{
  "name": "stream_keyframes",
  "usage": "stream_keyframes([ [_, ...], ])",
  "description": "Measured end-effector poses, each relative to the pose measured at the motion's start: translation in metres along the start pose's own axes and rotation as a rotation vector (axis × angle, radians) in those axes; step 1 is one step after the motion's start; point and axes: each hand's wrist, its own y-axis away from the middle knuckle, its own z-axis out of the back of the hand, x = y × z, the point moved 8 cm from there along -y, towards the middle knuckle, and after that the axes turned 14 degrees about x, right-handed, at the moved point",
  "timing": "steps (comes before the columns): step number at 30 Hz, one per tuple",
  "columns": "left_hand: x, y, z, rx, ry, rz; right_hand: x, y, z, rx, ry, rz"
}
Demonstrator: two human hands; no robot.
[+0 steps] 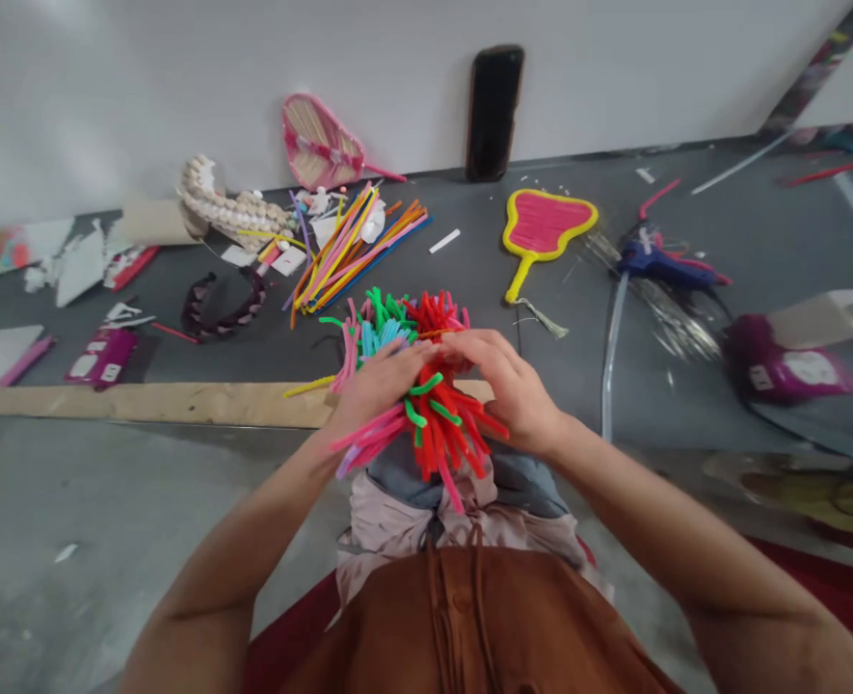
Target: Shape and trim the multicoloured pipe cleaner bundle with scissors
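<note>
A thick bunch of pipe cleaners [444, 424], mostly red with green, pink and some light blue stems, is gripped at the table's front edge. My left hand [386, 386] wraps over its left side. On the other side, my right hand [505, 381] curls round the red stems, its fingertips meeting the left ones on top. Ends of the stems fan out towards me and away from me. Just behind the bunch lies a loose pile of pipe cleaners [354, 255] in yellow, pink, orange and blue.
A yellow-rimmed pink fan shape [547, 226] lies right of centre. Behind stand a phone [494, 114] and a pink leaf-shaped fan [321, 143] against the wall. At right are a blue glue gun [664, 265] and a purple packet [787, 371]; a dark braided headband [224, 304] lies left.
</note>
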Motion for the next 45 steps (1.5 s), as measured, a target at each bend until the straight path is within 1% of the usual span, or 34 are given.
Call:
stream_keyframes([
  [2,-0.005,0.006,-0.002,-0.068,0.068,0.030,0.003,0.009,-0.005,0.030,0.048,0.013],
  [4,-0.012,0.011,-0.003,-0.137,0.127,0.032,0.008,0.018,-0.012,0.081,0.141,0.091],
  [6,-0.023,0.016,-0.005,-0.199,0.100,-0.030,0.012,0.028,-0.019,0.113,0.242,0.167],
  [9,-0.040,0.024,-0.008,-0.284,-0.037,-0.195,0.017,0.040,-0.027,0.124,0.343,0.259],
  [11,-0.044,0.029,-0.013,-0.309,-0.071,-0.263,0.019,0.045,-0.031,0.144,0.382,0.286],
  [14,-0.043,0.035,-0.014,-0.344,-0.048,-0.281,0.020,0.046,-0.036,0.234,0.433,0.274],
  [17,-0.046,0.037,-0.013,-0.344,-0.084,-0.302,0.021,0.046,-0.040,0.323,0.448,0.281],
  [21,-0.052,0.035,-0.011,-0.258,-0.208,-0.342,0.019,0.049,-0.046,0.409,0.463,0.282],
  [24,-0.056,0.043,-0.009,-0.227,-0.266,-0.389,0.015,0.053,-0.048,0.475,0.455,0.260],
  [27,-0.050,0.055,-0.009,-0.222,-0.245,-0.374,0.010,0.058,-0.046,0.578,0.410,0.213],
  [29,-0.043,0.058,-0.016,-0.145,-0.242,-0.330,0.010,0.059,-0.042,0.643,0.357,0.163],
  [30,-0.039,0.058,-0.022,-0.093,-0.250,-0.309,0.011,0.058,-0.040,0.655,0.322,0.135],
  [33,-0.032,0.057,-0.034,0.042,-0.250,-0.269,0.023,0.050,-0.035,0.611,0.263,0.040],
  [36,-0.028,0.053,-0.038,0.103,-0.164,-0.241,0.035,0.042,-0.044,0.583,0.389,-0.105],
  [38,-0.027,0.052,-0.038,0.114,-0.114,-0.238,0.039,0.040,-0.055,0.599,0.517,-0.210],
  [40,-0.027,0.052,-0.037,0.093,-0.084,-0.245,0.040,0.041,-0.064,0.617,0.611,-0.311],
  [42,-0.027,0.052,-0.036,0.067,-0.064,-0.254,0.041,0.043,-0.069,0.597,0.667,-0.393],
  [45,-0.026,0.051,-0.039,0.063,-0.040,-0.251,0.047,0.047,-0.077,0.549,0.669,-0.422],
])
